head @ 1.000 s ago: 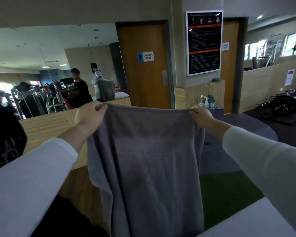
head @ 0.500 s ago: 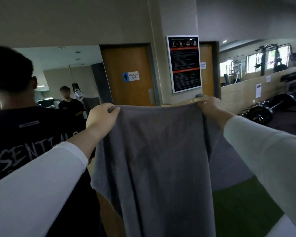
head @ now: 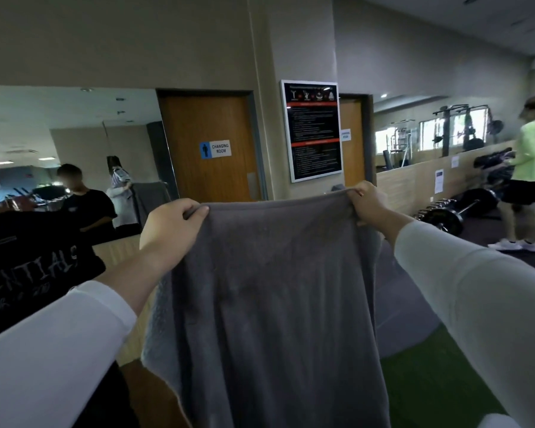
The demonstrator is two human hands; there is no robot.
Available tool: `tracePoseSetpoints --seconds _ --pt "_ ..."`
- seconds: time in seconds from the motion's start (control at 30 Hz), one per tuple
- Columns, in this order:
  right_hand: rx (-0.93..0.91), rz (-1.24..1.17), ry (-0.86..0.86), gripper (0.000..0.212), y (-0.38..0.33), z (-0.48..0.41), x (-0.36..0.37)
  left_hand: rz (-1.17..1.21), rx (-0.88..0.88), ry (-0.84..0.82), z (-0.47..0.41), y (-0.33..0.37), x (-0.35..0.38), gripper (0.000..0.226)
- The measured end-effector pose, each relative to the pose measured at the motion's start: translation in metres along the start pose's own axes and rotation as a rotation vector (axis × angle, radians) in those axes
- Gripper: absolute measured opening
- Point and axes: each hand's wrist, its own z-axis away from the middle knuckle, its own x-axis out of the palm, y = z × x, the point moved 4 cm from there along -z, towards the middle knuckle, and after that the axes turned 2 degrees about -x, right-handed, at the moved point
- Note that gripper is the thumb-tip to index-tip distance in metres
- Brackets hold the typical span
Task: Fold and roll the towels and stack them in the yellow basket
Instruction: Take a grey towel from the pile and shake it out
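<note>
Towel point(head: 275, 304) first: grey, hanging full and open in front of me, held up in the air by its top edge, with the lower part running out of the bottom of the view. Its left side edge folds over a little and shows a paler face. Behind it on the left is a wall mirror point(head: 28, 134), and next to that a wooden door point(head: 210, 180). A person in a black printed shirt point(head: 28, 267) stands close at my left, partly cut off by the edge of the view. Another person, in a lime top and dark shorts point(head: 531, 168), stands well off on the right by the far wall. A black notice board point(head: 314, 131) in a pale frame hangs on the pillar beside the door.

My left hand point(head: 170, 227) grips the towel's top left corner, fingers curled over the hem and thumb pressed against the cloth. My right hand point(head: 368, 205) holds the top right corner, with the fabric bunched inside my closed fingers. Both my sleeves are white.

A barbell point(head: 445, 217) lies on the dark floor near the lime-clad person. A small blue and white sign point(head: 216, 149) on the door reads CHANGING ROOM.
</note>
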Motion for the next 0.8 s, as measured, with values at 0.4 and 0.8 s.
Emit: tracePoseSetpoints --seconds 0.4,0.8 --pt "0.016 0.034 0.121 0.017 0.045 -0.009 -0.078 0.071 0.057 -0.005 0.02 0.072 0.043 0.017" --pt "0.009 0.014 0.173 0.023 0.099 0.015 -0.183 0.218 0.109 -0.035 0.089 0.157 0.07 0.013"
